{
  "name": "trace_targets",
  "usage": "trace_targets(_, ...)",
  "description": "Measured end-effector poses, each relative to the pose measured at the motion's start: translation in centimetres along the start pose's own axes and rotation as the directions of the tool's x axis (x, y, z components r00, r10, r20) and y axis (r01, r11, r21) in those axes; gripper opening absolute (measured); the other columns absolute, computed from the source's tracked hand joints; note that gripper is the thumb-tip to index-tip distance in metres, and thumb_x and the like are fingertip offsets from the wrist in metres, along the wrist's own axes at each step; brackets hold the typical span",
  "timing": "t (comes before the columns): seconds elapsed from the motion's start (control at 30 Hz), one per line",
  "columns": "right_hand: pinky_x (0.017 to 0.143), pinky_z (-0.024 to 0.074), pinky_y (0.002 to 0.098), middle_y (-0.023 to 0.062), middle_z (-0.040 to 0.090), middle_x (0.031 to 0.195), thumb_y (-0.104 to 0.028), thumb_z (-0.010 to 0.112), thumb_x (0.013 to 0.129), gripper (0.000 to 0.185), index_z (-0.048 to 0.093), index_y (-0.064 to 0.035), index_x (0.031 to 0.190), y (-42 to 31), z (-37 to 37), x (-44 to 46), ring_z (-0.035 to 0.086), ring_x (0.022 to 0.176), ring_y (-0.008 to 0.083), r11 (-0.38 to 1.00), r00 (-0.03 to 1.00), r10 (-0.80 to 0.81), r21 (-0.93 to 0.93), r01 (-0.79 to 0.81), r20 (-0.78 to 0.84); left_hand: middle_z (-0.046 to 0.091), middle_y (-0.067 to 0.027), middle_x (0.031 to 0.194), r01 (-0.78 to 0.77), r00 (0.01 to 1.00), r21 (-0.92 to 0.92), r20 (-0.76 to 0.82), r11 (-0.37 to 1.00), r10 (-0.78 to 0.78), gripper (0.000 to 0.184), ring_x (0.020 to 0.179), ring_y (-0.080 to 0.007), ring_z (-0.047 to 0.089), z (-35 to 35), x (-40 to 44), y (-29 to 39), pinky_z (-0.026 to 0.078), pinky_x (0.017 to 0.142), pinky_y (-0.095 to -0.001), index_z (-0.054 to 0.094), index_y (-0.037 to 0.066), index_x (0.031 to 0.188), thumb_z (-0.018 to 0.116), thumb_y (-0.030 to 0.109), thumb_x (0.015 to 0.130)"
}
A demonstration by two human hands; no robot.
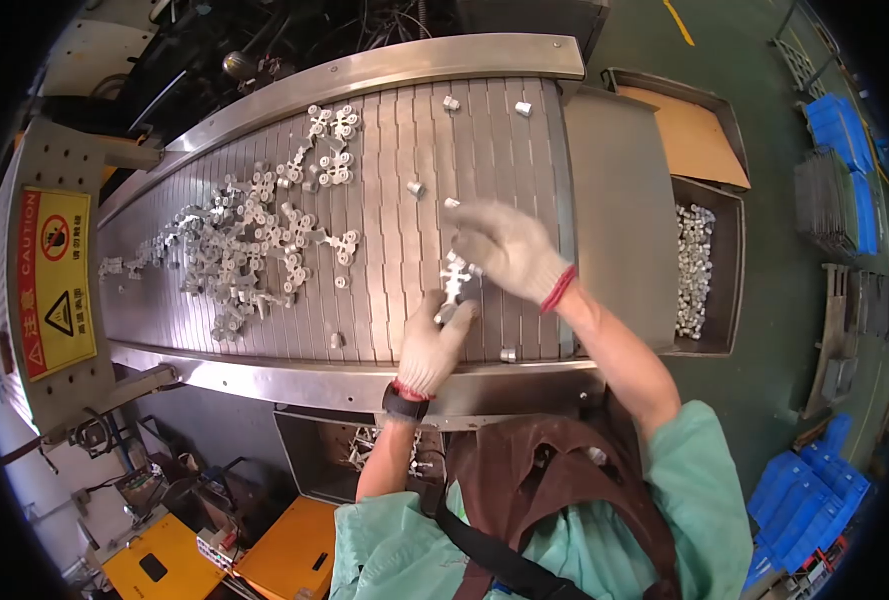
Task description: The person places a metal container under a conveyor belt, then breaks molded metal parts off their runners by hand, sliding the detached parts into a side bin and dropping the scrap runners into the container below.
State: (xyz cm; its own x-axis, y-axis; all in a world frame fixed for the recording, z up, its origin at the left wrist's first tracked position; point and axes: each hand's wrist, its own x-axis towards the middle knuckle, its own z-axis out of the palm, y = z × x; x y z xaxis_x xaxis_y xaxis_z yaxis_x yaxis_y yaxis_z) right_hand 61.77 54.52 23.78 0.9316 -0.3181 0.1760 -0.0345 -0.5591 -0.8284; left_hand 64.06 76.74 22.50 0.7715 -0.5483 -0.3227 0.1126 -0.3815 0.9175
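Note:
My left hand, in a pale work glove with a red cuff, is closed around the lower end of a branched metal casting. The casting stands out from the fingertips over the slatted conveyor belt. My right hand, gloved the same way, is just above the casting's upper end, its fingers stretched to the left and somewhat blurred. Whether it touches the casting is hard to see. A small metal cap-like piece shows at its fingertips. Similar loose pieces lie around on the belt.
A heap of branched castings covers the belt's left part. Metal rails border the belt. A bin of small metal pieces stands at the right; another bin with metal scraps is below the near rail. A caution sign is at left.

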Motion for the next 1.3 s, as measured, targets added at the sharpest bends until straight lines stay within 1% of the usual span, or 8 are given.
trace_targets(0.03,0.108,0.0578,0.0485,0.0175,0.08,0.13,-0.078,0.055,0.107,0.079,0.077,-0.0079,0.138,0.3,-1.1,1.9,0.075,0.124,0.0385,0.996,0.998,-0.012,-0.094,0.007,-0.057,0.058,0.0039,0.078,-0.122,0.983,0.2,-0.112,0.972,0.146,0.039,0.065,-0.0052,0.054,-0.6,0.1,-1.5,0.04,0.054,-0.0264,0.064,0.006,0.108,0.076,0.044,0.108)
trace_targets(0.1,0.116,0.0536,0.0522,0.0187,0.077,0.141,-0.076,0.058,0.105,0.079,0.074,-0.0092,0.145,2.7,-3.1,6.1,0.07,0.133,0.0399,0.952,0.983,-0.064,-0.306,0.009,-0.172,0.063,-0.0018,0.084,0.177,0.977,-0.3,-0.062,0.937,-0.204,0.048,0.076,-0.0106,0.055,-2.7,-1.2,-2.3,0.05,0.067,-0.033,0.066,-0.002,0.119,0.082,0.04,0.102)
trace_targets(0.17,0.123,0.0472,0.0532,0.0193,0.071,0.152,-0.073,0.062,0.103,0.08,0.069,-0.0107,0.152,6.5,-4.5,10.7,0.064,0.143,0.0396,0.877,0.969,-0.077,-0.479,-0.046,-0.234,0.061,-0.001,0.081,0.185,0.959,-0.248,-0.165,0.951,-0.229,0.042,0.074,-0.0099,0.054,-4.4,-2.0,-4.5,0.048,0.065,-0.032,0.065,-0.001,0.116,0.082,0.034,0.101)
trace_targets(0.27,0.128,0.041,0.0523,0.0187,0.064,0.162,-0.071,0.065,0.101,0.082,0.066,-0.012,0.158,11.3,-4.8,16.3,0.056,0.152,0.0377,0.806,0.976,-0.024,-0.582,-0.109,-0.216,0.054,0.003,0.077,0.024,0.952,0.275,-0.299,0.961,0.062,0.033,0.069,-0.0053,0.048,-5.6,-2.4,-5.1,0.043,0.059,-0.0287,0.061,0.0,0.111,0.079,0.026,0.102)
trace_targets(0.33,0.13,0.0387,0.0522,0.0177,0.062,0.165,-0.069,0.066,0.101,0.081,0.064,-0.013,0.159,11.9,-3.3,17.9,0.053,0.155,0.037,0.771,0.986,-0.006,-0.629,-0.101,-0.165,0.054,0.0005,0.078,0.209,0.917,-0.066,-0.333,0.976,-0.219,0.034,0.072,-0.0081,0.051,-5.4,-2.4,-3.6,0.046,0.063,-0.0314,0.062,-0.001,0.111,0.079,0.027,0.102)
trace_targets(0.8,0.121,0.0476,0.0544,0.0071,0.073,0.141,-0.046,0.085,0.089,0.046,0.081,-0.0152,0.123,3.5,7.4,5.8,0.059,0.144,0.0344,0.792,0.812,-0.389,-0.293,0.536,0.434,0.059,0.0017,0.071,0.075,0.8,-0.55,-0.464,0.832,-0.379,0.027,0.051,-0.0093,0.053,-5.5,-3.1,-2.7,0.044,0.046,-0.028,0.061,0.008,0.117,0.074,0.029,0.109)
trace_targets(1.07,0.123,0.0456,0.0541,0.0061,0.071,0.145,-0.045,0.083,0.093,0.044,0.08,-0.0175,0.128,4.3,-1.3,-3.9,0.059,0.146,0.0335,0.76,0.804,-0.268,-0.396,0.515,0.531,0.059,-0.0012,0.075,0.008,0.48,-0.454,-0.78,0.891,-0.402,0.034,0.053,-0.0119,0.056,-16.8,-15.9,-14.3,0.043,0.043,-0.0301,0.062,0.006,0.118,0.062,0.04,0.117)
trace_targets(1.3,0.12,0.0467,0.0548,0.0083,0.074,0.14,-0.048,0.087,0.088,0.05,0.082,-0.0163,0.126,3.3,-5.5,-9.5,0.06,0.144,0.0379,0.782,0.907,-0.137,-0.518,0.346,0.399,0.067,-0.0057,0.083,0.413,0.272,-0.532,-0.702,0.739,-0.658,0.05,0.056,-0.0154,0.063,-17.5,-28.1,-26.6,0.049,0.046,-0.0331,0.062,0.006,0.126,0.078,0.048,0.107)
